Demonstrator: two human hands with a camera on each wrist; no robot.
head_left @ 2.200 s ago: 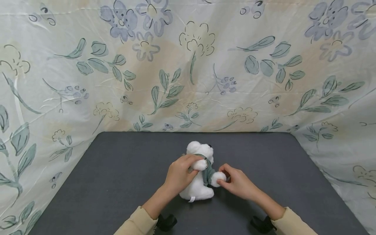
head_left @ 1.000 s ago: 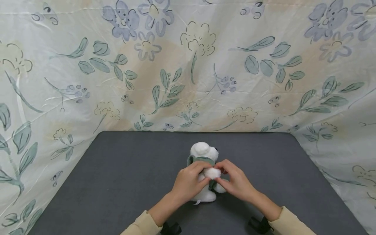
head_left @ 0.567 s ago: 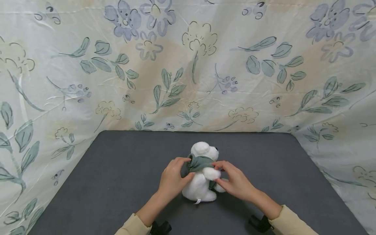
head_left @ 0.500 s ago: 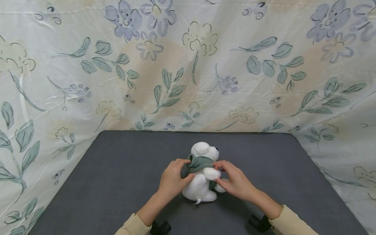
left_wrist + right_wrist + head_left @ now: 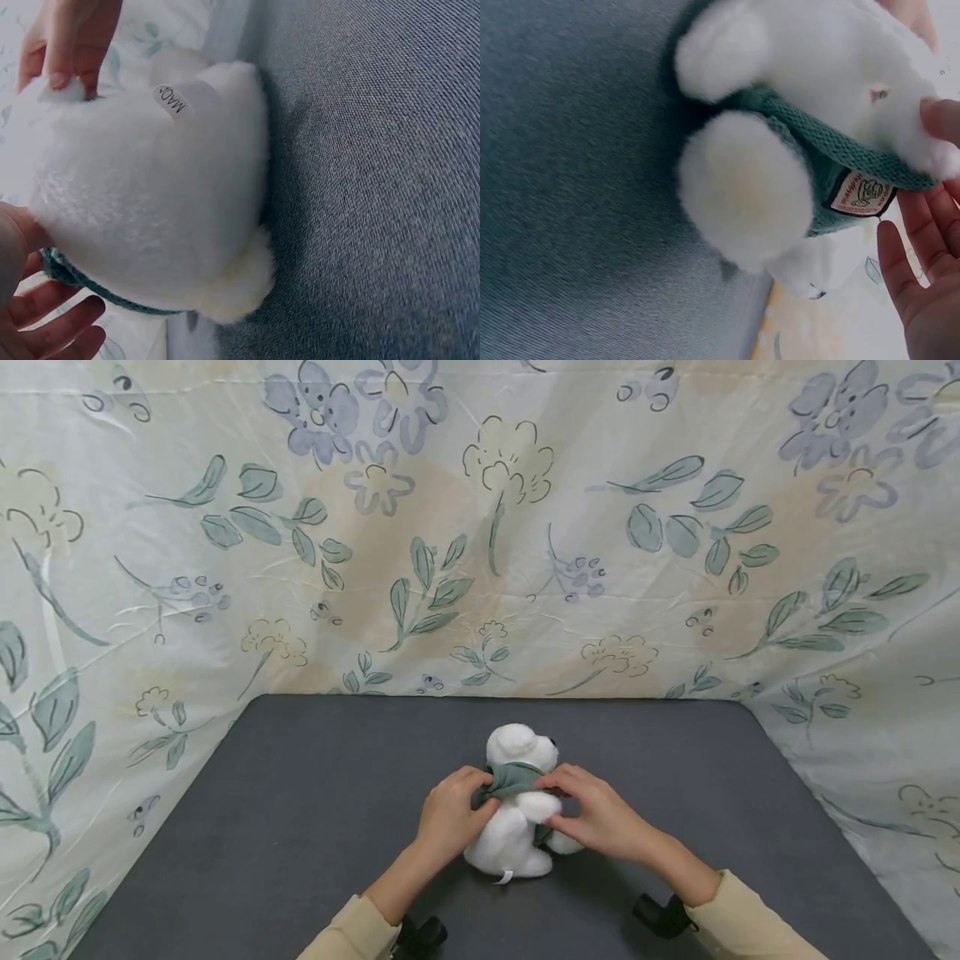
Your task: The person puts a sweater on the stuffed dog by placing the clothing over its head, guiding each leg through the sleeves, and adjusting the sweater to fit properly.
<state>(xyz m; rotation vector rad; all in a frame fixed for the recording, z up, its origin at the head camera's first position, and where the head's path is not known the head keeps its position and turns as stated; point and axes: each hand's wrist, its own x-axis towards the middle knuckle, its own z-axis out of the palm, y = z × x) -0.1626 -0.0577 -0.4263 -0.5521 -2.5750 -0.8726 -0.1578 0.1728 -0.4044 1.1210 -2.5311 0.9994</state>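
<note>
Stuffed bear (image 5: 501, 839), white and fluffy, sits upright on the grey table (image 5: 337, 810), near the middle of its front half, back partly toward the person and nose pointing off to the right. Its green sweater (image 5: 516, 779) is bunched around the upper body, just beneath the head. From where I stand, the left hand (image 5: 448, 817) has hold of the sweater's near edge, thumb against the white fur and fingers curled by the knit. Across from it, the right hand (image 5: 603, 820) grasps the bear's arm, thumb pressed on the white fur, fingers at the green hem. Low on the bear's back hangs a small white tag (image 5: 172, 100), and a pale patch with a dark border (image 5: 862, 195) is on the sweater. Both cream sleeves (image 5: 750, 922) end at the wrists, with black gear (image 5: 662, 916) strapped alongside. Behind the table hangs a flowered cloth (image 5: 510, 602).
</note>
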